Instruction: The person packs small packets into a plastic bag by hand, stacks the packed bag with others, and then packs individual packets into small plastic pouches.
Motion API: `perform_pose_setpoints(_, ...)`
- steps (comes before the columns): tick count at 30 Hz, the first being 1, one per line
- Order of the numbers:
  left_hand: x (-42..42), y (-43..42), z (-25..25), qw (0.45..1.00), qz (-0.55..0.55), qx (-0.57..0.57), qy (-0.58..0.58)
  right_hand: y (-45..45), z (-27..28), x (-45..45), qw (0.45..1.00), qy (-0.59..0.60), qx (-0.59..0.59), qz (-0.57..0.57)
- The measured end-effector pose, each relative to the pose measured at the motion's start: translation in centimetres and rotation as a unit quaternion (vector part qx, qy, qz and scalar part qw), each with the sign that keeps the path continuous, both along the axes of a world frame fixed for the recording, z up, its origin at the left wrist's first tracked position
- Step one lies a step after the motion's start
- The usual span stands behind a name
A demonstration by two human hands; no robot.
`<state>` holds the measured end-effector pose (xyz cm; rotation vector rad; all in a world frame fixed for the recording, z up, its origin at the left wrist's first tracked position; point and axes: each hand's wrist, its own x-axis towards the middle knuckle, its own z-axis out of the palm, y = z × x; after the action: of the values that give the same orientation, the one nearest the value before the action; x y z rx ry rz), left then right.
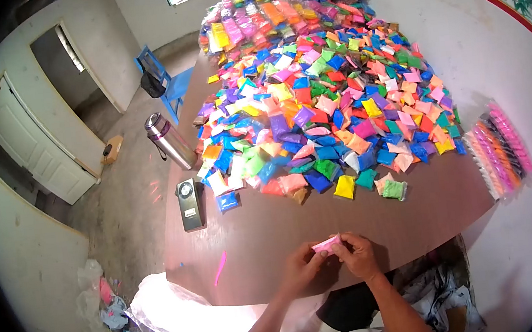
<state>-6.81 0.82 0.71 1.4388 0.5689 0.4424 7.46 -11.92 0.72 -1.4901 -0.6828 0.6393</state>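
A small pink packet (327, 245) is pinched between my two hands just above the table's front edge. My left hand (301, 263) has its thumb and fingers closed on the packet's left end. On the other end, my right hand (357, 257) grips with thumb and fingertips. Beyond them lies a large heap of small colourful packets (319, 115). Closest to my hands in that heap are a yellow packet (345, 187) and a green packet (394, 190). What the packet contains cannot be made out.
A steel thermos (171, 141) and a dark oblong device (189, 204) stand along the table's left side. A pink strip (220, 268) lies near the front left. Bundled colourful packs (499, 151) lean by the right wall. A blue chair (175, 88) stands behind.
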Motion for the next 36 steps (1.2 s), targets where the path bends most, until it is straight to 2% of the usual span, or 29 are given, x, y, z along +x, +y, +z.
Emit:
perform_pose_setpoints(5, -0.3, 0.7, 0.0, 0.998, -0.026, 0.005, 0.051, -0.1, -1.1, -0.3, 0.999, 0.004, -0.016, -0.039)
perform_pose_setpoints(7, -0.4, 0.8, 0.0, 0.992, -0.027, 0.037, 0.114, 0.0, -1.9, -0.6, 0.999, -0.013, -0.002, -0.051)
perform_pose_setpoints(10, -0.2, 0.6, 0.8, 0.987, -0.026, 0.081, 0.134, 0.0, -2.1, -0.8, 0.996, -0.046, 0.014, -0.074)
perform_pose_setpoints(13, 0.0, 0.6, 2.5, 0.985, -0.053, 0.093, 0.134, -0.2, -1.7, -0.7, 0.996, -0.049, 0.012, -0.070)
perform_pose_setpoints(17, 0.5, 0.9, 1.2, 0.991, -0.066, 0.096, 0.071, -0.5, 0.7, -0.9, 0.998, -0.039, -0.039, -0.017)
perform_pose_setpoints(18, 0.4, 0.6, 1.6, 0.995, -0.045, 0.059, 0.066, -0.3, 0.1, -0.7, 0.998, -0.039, -0.037, -0.036)
perform_pose_setpoints(19, 0.4, 0.4, 1.7, 0.998, -0.026, 0.019, 0.062, 0.0, -0.8, -0.2, 0.997, -0.068, -0.019, -0.007)
perform_pose_setpoints(20, 0.1, 0.5, 0.8, 0.997, -0.046, 0.021, 0.062, -0.1, -1.7, 0.0, 0.995, -0.098, -0.003, 0.023)
perform_pose_setpoints(21, -0.3, 0.8, -0.6, 0.996, -0.021, 0.048, 0.076, -0.4, -0.8, -0.1, 0.995, -0.097, -0.003, 0.006)
perform_pose_setpoints(23, -0.2, 1.1, -0.8, 0.993, -0.006, 0.078, 0.086, -0.6, 1.7, -0.3, 0.978, -0.175, -0.105, 0.043)
perform_pose_setpoints(26, -0.1, 0.9, 0.1, 0.993, 0.012, 0.088, 0.080, 0.1, -1.4, -0.6, 0.970, -0.239, -0.049, 0.018)
perform_pose_setpoints(28, 0.1, 0.7, -0.1, 0.991, 0.051, 0.100, 0.076, 0.3, -1.7, -0.6, 0.973, -0.227, -0.030, 0.011)
perform_pose_setpoints(36, 0.9, -0.3, 2.4, 0.987, -0.020, 0.117, 0.108, -0.1, -2.2, -1.0, 0.990, -0.139, -0.004, 0.020)
